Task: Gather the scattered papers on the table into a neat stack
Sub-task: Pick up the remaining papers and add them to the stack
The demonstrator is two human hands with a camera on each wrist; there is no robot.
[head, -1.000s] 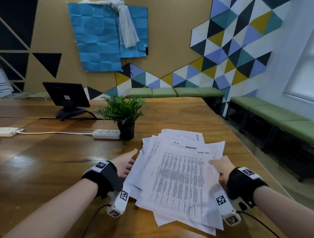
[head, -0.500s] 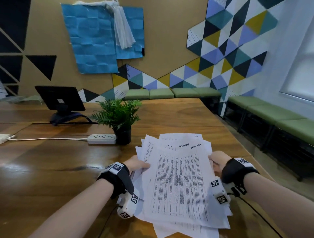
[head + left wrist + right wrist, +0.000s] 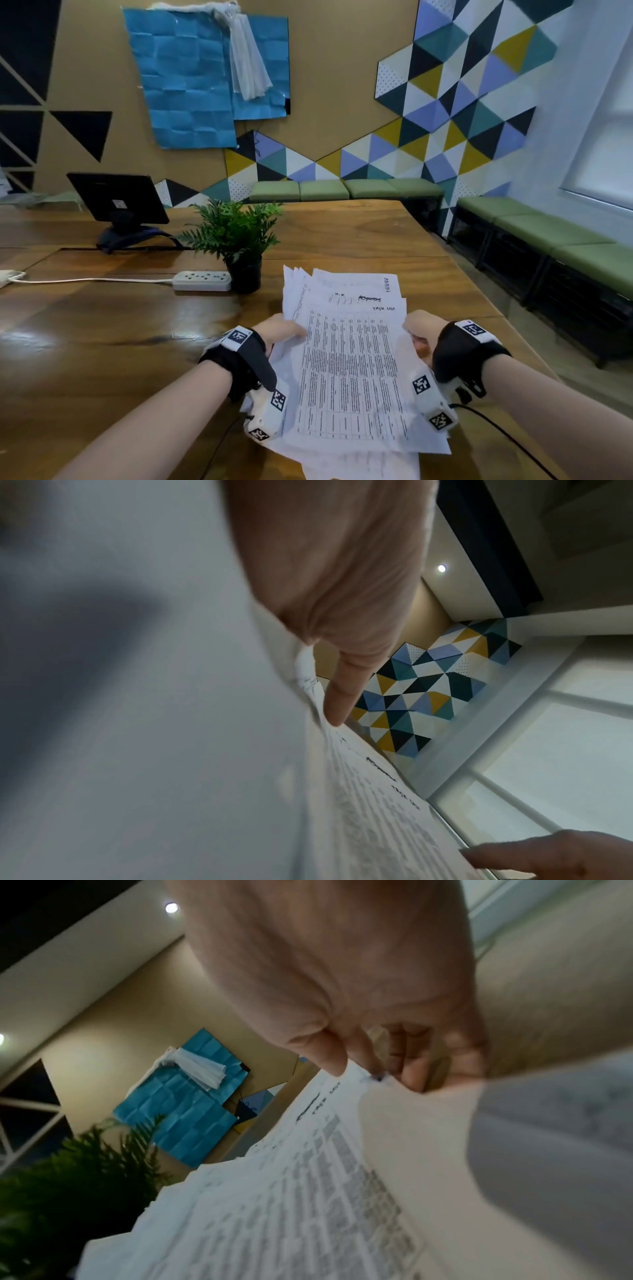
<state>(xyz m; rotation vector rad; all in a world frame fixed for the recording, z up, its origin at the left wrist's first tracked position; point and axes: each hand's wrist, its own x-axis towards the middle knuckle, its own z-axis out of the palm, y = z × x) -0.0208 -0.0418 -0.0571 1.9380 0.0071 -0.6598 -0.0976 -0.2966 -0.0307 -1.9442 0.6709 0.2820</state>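
Observation:
A loose sheaf of white printed papers (image 3: 349, 370) is held between both hands above the near part of the wooden table (image 3: 102, 335); its edges are uneven and fanned. My left hand (image 3: 281, 330) grips the left edge, thumb on top, as the left wrist view shows with the thumb (image 3: 342, 696) pressed on the papers (image 3: 369, 804). My right hand (image 3: 419, 330) grips the right edge; in the right wrist view its thumb and curled fingers (image 3: 411, 1069) pinch the papers (image 3: 291, 1204). The lowest sheets stick out toward me.
A small potted plant (image 3: 236, 240) stands just beyond the papers on the left, with a white power strip (image 3: 202, 281) and its cord beside it. A dark tablet on a stand (image 3: 118, 205) sits farther back left. Green benches (image 3: 548, 240) line the right wall past the table edge.
Both hands closed in from the sides and took hold of the papers, squeezing the spread sheets into a narrower bundle and lifting it toward me.

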